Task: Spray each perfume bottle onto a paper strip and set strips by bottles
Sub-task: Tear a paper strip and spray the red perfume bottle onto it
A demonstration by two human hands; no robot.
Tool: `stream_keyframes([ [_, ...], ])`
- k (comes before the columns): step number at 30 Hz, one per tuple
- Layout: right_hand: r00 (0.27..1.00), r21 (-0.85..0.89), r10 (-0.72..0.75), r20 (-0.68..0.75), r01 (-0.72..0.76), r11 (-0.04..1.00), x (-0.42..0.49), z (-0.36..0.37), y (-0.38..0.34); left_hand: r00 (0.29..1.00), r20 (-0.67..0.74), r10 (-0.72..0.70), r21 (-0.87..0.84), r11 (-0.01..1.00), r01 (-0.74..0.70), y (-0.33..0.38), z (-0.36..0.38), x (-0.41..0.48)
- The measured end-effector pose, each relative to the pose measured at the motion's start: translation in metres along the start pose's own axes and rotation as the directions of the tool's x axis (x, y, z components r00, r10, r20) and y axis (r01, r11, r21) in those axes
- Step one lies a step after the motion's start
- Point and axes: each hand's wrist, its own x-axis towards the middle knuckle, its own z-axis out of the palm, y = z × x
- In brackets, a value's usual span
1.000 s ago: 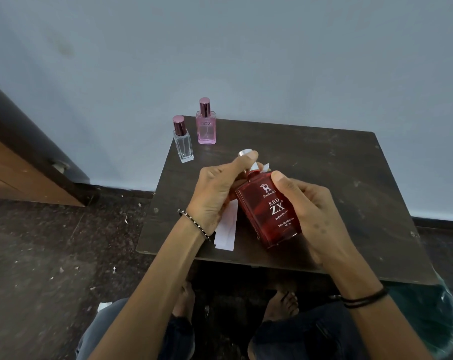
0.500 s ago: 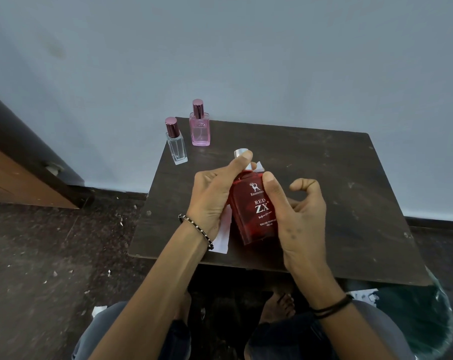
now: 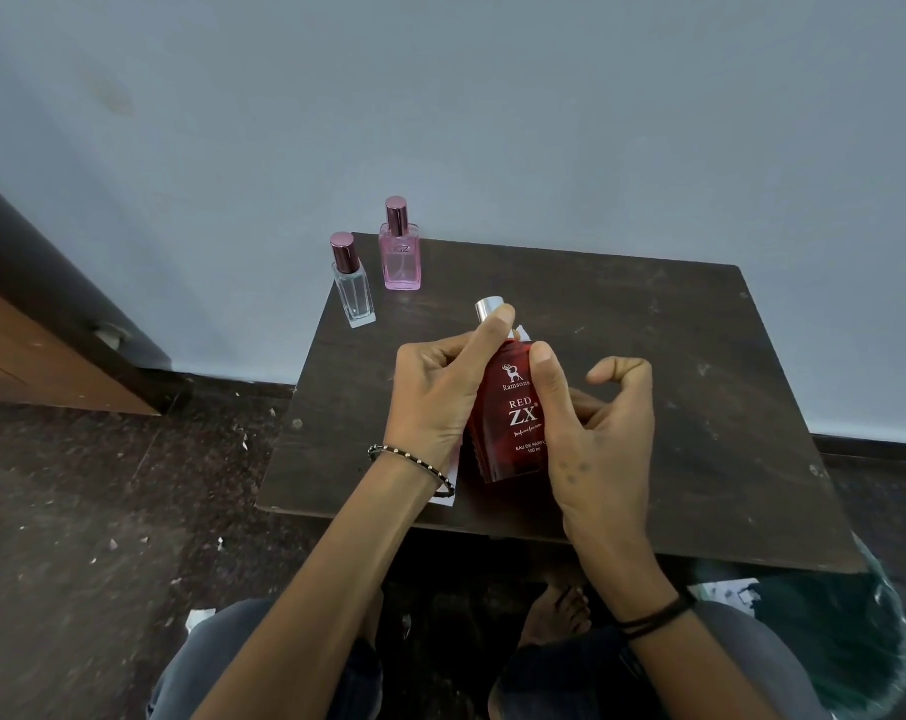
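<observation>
A red perfume bottle [image 3: 518, 418] marked "RED ZX" is held over the dark table [image 3: 700, 356] between both hands. My left hand [image 3: 435, 392] grips its left side, with the index fingertip against the silver cap [image 3: 487, 308]. My right hand [image 3: 601, 449] clasps its right side, thumb across the front and index finger curled free. White paper strips [image 3: 453, 480] lie on the table under my left wrist, mostly hidden. A clear bottle [image 3: 354, 296] and a pink bottle [image 3: 401, 257], both with maroon caps, stand at the table's far left corner.
The small table stands against a pale wall. A wooden door frame [image 3: 50, 314] is at the left. Paper scraps litter the dark floor [image 3: 102, 511]. A green bin [image 3: 845, 631] with paper in it sits below the table's right front corner. My knees and bare feet are under the front edge.
The red bottle has swung from a slant to nearly upright and come a little left. My right index finger has lifted off it and curled. My left fingertip stays at the cap.
</observation>
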Motion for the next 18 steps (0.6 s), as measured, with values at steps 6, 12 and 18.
stream_keyframes([
  [6,0.999,-0.046,-0.001,0.051,0.004,0.999,0.012,0.002,-0.001,0.999,-0.003,-0.046,-0.033,0.998,0.046,0.007,-0.003,0.006],
  [12,0.998,-0.045,-0.019,0.065,0.022,0.999,0.012,-0.007,0.001,0.999,-0.017,-0.048,-0.08,0.996,0.046,0.006,-0.001,0.009],
  [18,0.99,-0.131,-0.066,0.123,0.082,0.988,0.015,-0.014,0.003,0.998,-0.058,0.018,-0.099,0.995,-0.023,0.004,-0.005,0.014],
])
